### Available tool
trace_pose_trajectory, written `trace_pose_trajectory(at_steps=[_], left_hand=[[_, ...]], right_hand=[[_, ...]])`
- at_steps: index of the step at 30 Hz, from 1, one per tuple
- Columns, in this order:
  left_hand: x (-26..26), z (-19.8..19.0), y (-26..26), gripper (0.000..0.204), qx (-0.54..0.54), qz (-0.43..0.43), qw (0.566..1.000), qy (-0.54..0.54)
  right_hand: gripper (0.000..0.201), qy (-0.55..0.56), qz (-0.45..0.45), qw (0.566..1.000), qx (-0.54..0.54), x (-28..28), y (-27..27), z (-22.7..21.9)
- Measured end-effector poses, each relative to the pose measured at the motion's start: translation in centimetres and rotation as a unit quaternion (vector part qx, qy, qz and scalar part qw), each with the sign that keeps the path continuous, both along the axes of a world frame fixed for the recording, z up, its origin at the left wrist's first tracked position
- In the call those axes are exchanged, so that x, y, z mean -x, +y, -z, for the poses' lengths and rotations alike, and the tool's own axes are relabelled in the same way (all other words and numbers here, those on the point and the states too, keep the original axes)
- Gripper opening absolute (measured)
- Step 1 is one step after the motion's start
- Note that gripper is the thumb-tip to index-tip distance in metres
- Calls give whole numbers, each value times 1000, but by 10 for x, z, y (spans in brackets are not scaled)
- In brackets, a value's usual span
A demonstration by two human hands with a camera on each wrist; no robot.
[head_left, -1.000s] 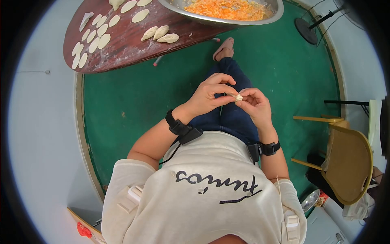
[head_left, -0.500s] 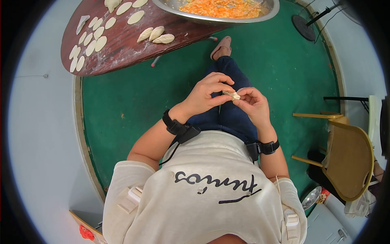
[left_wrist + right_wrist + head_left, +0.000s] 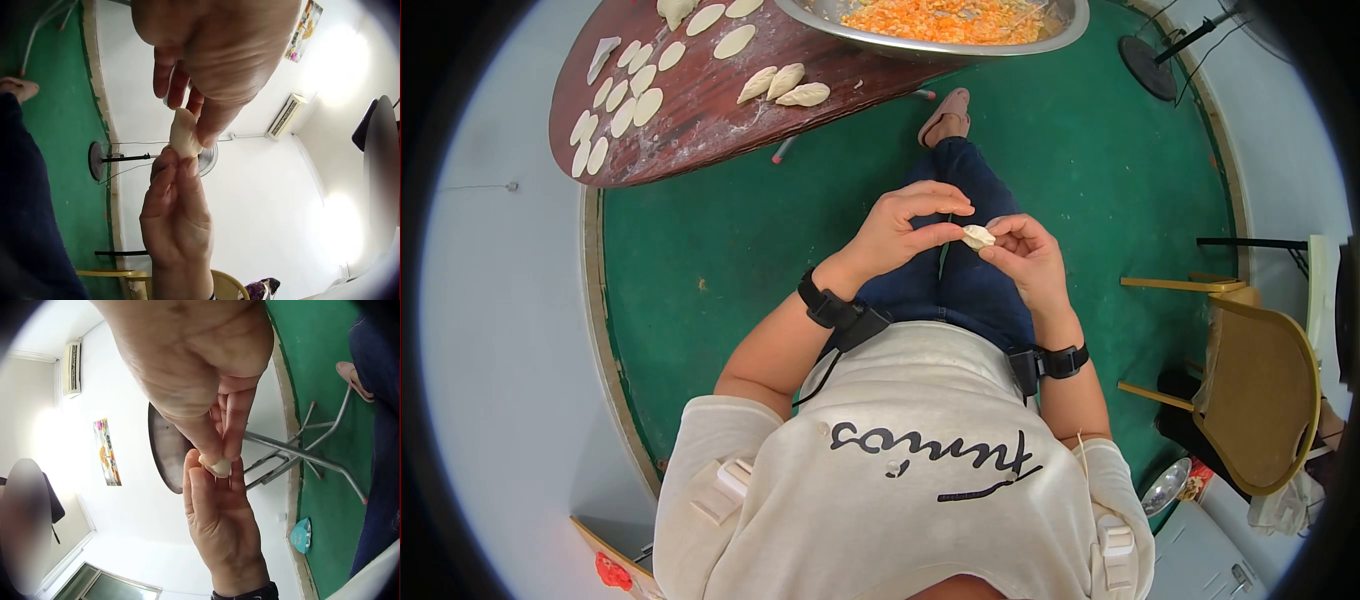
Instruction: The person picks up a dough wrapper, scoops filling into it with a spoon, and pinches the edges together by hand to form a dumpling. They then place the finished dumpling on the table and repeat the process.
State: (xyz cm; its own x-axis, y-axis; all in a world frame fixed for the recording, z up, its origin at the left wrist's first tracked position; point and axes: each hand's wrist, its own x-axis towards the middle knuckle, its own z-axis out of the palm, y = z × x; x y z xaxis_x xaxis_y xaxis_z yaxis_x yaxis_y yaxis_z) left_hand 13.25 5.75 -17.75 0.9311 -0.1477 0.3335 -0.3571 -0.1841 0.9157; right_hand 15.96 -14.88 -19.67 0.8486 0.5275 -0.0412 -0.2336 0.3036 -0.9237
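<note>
A small pale dumpling (image 3: 978, 237) is between the two hands, above the person's lap. The right hand (image 3: 1027, 258) pinches one end of it between thumb and fingertips. At the other end, the left hand (image 3: 905, 228) has its thumb against the dough, while its upper fingers arch above. In the left wrist view the left thumb (image 3: 217, 122) lies along the side of the dumpling (image 3: 183, 134), with fingers bent behind it. The right wrist view has the dumpling (image 3: 217, 467) between both hands' fingertips, which partly cover it.
A dark red table (image 3: 690, 130) ahead to the left bears flat dough wrappers (image 3: 622, 118), finished dumplings (image 3: 805, 95) and dough (image 3: 675, 10). A metal bowl (image 3: 1060, 38) of orange filling (image 3: 950, 20) stands at its edge. A chair (image 3: 1262, 390) and a fan stand (image 3: 1148, 68) are at the right.
The left index finger has lifted away from the left thumb, uncovering more of the dumpling. The right hand keeps its pinch. The view shifted slightly early on.
</note>
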Motion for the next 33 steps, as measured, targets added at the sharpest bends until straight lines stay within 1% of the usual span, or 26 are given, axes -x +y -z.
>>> trace_pose_trajectory(at_steps=[2,3,5,6,8,12,14,15,17,18,19,20,21,22,24,25,26,27,28,30,32,33], left_hand=[[1,0,2,22,44,37,995,81],[2,2,2,22,43,36,995,81],[4,8,1,21,87,47,985,140],[4,9,1,21,86,46,985,141],[3,10,1,21,43,43,994,93],[4,8,1,23,31,47,994,94],[7,5,-3,26,130,51,975,171],[7,5,-4,26,131,51,975,171],[7,4,-4,28,66,64,986,136],[7,6,-6,28,65,62,987,136],[7,8,-7,27,82,59,982,157],[8,8,-6,26,95,51,978,176],[8,7,-4,23,43,37,991,118],[7,4,-2,21,27,43,995,89],[10,9,2,21,65,20,994,86],[14,2,8,21,55,2,994,93],[15,-5,14,21,46,-14,994,100],[17,-13,23,22,13,-35,996,87],[18,-23,33,22,6,-45,996,82],[21,-43,59,25,8,-111,993,32],[22,-70,87,28,-12,-216,976,19],[21,-86,101,27,-21,-287,957,48]], right_hand=[[23,9,-5,1000,-5,0,0,0],[23,11,-8,1000,-10,0,0,0],[23,13,-13,1000,-15,0,1,0],[24,15,-13,1000,-12,0,1,-1],[24,17,-12,1000,-9,1,1,-2],[25,22,-12,1000,-5,1,2,-1],[26,22,-10,1000,-6,1,2,-1],[25,24,-9,1000,-7,1,3,-1],[25,26,-10,1000,-7,2,4,-1],[25,23,-10,1000,12,2,4,-1],[25,19,-13,999,29,1,6,-1],[25,16,-24,999,20,2,6,-3],[25,7,-7,999,49,2,7,-5],[25,-3,6,997,75,3,9,-6],[26,-4,3,997,80,1,8,1],[26,-11,-15,998,67,1,10,1],[25,2,-4,998,70,0,11,0],[25,17,9,997,76,-1,11,0],[25,12,0,998,69,-3,10,2],[24,14,-3,997,74,-5,9,5],[22,9,-15,998,64,-8,8,8],[21,14,-13,997,69,-9,8,7]])
